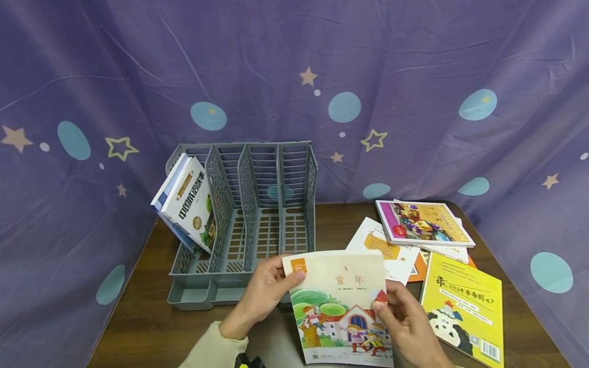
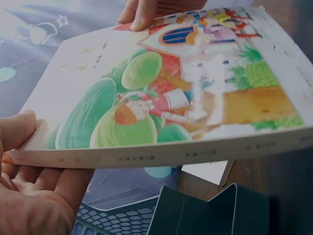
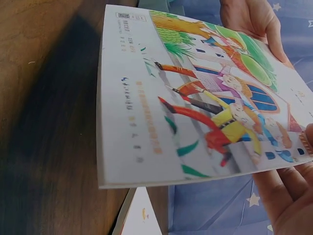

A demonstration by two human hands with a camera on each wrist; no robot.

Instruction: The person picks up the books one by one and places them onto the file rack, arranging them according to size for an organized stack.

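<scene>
A cream paperback book (image 1: pixel 340 306) with a green and red cartoon cover is held up over the table's front. My left hand (image 1: pixel 267 291) grips its left edge, thumb on the cover and fingers beneath. On the opposite edge my right hand (image 1: pixel 409 324) pinches it, thumb also on the cover. In the left wrist view the book's spine (image 2: pixel 146 156) faces the camera by the left hand (image 2: pixel 39 181). The right wrist view shows the book's lower cover (image 3: pixel 195 107) tilted, with the right hand's fingers (image 3: pixel 283 191) underneath.
A grey file rack (image 1: pixel 262 225) with slatted dividers stands behind the left hand. White books (image 1: pixel 188 199) lean in its leftmost slot. To the right lie a yellow book (image 1: pixel 465 306), a purple-edged book (image 1: pixel 423 223) and a white book (image 1: pixel 382 250) on the wooden table (image 1: pixel 133 306).
</scene>
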